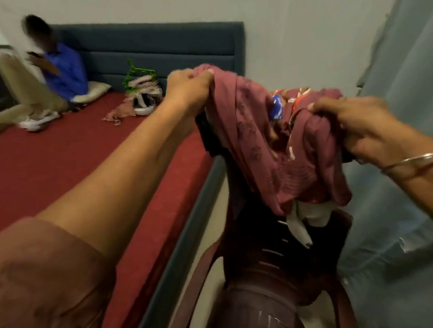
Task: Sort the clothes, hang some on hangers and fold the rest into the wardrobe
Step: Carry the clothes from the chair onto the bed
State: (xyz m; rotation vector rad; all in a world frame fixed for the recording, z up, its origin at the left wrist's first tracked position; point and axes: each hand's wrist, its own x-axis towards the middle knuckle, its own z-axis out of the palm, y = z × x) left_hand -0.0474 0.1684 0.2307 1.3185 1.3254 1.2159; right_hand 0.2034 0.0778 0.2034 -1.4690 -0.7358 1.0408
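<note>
A maroon patterned garment (266, 142) hangs stretched between my two hands above a dark brown plastic chair (260, 287). My left hand (188, 86) pinches its upper left edge. My right hand (361, 124) grips a bunched part at the right, together with a piece of red, blue and white printed cloth (284, 103). White and dark clothes (309, 220) lie draped over the chair back beneath the garment. Green hangers (136, 74) rest on a small pile of pinkish clothes (134, 100) on the bed.
A bed with a red cover (49, 160) and a blue-grey headboard (171, 45) fills the left. A person in a blue shirt (64, 73) sits at its far end. A grey-blue curtain (414, 196) hangs at the right. The chair stands close against the bed's side.
</note>
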